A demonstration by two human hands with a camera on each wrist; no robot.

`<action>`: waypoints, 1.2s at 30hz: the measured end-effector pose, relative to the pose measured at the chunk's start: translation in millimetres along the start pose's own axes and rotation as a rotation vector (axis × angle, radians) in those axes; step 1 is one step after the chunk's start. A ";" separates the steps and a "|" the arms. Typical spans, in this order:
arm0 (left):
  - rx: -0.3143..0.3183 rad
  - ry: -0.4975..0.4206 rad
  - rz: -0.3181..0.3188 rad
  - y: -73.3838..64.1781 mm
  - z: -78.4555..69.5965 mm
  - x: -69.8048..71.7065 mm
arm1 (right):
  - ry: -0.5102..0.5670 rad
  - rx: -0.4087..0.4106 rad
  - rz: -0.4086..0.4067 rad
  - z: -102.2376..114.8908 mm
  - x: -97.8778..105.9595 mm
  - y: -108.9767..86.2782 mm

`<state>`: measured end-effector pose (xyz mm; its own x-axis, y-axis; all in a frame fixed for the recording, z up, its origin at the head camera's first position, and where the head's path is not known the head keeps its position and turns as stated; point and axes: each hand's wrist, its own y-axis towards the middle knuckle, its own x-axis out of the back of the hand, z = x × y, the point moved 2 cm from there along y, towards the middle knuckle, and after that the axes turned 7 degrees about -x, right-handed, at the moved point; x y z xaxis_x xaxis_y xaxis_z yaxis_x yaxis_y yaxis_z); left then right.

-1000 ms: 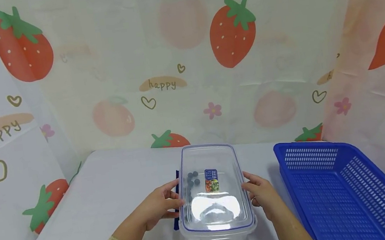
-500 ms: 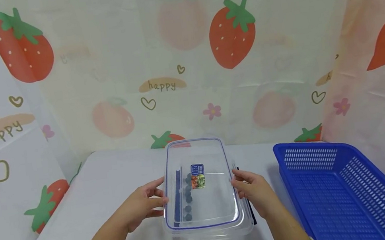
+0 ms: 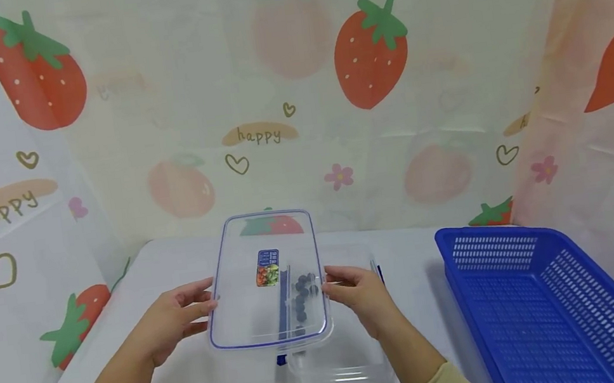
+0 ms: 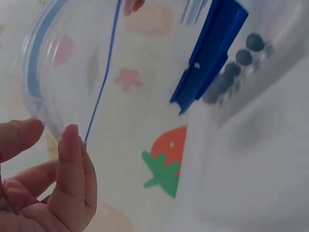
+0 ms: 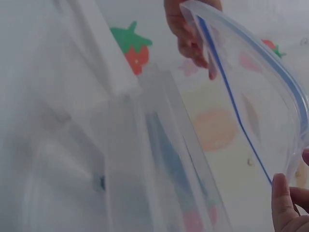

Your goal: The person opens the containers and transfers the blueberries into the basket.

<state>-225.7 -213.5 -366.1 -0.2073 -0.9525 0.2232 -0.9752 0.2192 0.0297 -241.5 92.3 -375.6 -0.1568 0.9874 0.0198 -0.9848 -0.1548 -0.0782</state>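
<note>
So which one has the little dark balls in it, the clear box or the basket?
The clear box, left of the blue basket: the dark balls show inside it. The basket shows none.

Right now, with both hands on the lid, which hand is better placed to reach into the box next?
Likely the right hand: in the head view it overlaps the box and nearer the dark balls. The left hand, on the opposite edge of the lid, is left of the box.
</note>
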 end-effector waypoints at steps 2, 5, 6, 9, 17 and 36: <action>-0.002 0.014 -0.023 -2.1 1.1 10.1 | -0.002 0.007 0.032 -0.3 -9.7 0.7; -0.006 0.019 -0.044 -5.7 2.3 24.9 | 0.001 0.009 0.077 -0.5 -24.0 1.5; -0.010 0.020 -0.048 -6.8 2.7 29.7 | 0.003 0.008 0.088 -0.8 -28.5 2.1; -0.008 0.029 -0.056 -11.0 5.0 42.6 | 0.004 -0.007 0.091 -1.8 -41.9 3.6; 0.011 0.019 -0.087 -25.0 23.5 70.2 | -0.062 -0.079 0.013 -6.5 -84.7 3.7; 0.159 -0.072 -0.084 -52.1 70.0 126.4 | -0.145 -0.199 0.007 -29.7 -161.8 -5.0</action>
<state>-206.5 -360.1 -407.6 -0.1237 -0.9799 0.1564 -0.9881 0.1071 -0.1105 -209.1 -65.7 -408.0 -0.1864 0.9692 0.1607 -0.9520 -0.1378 -0.2733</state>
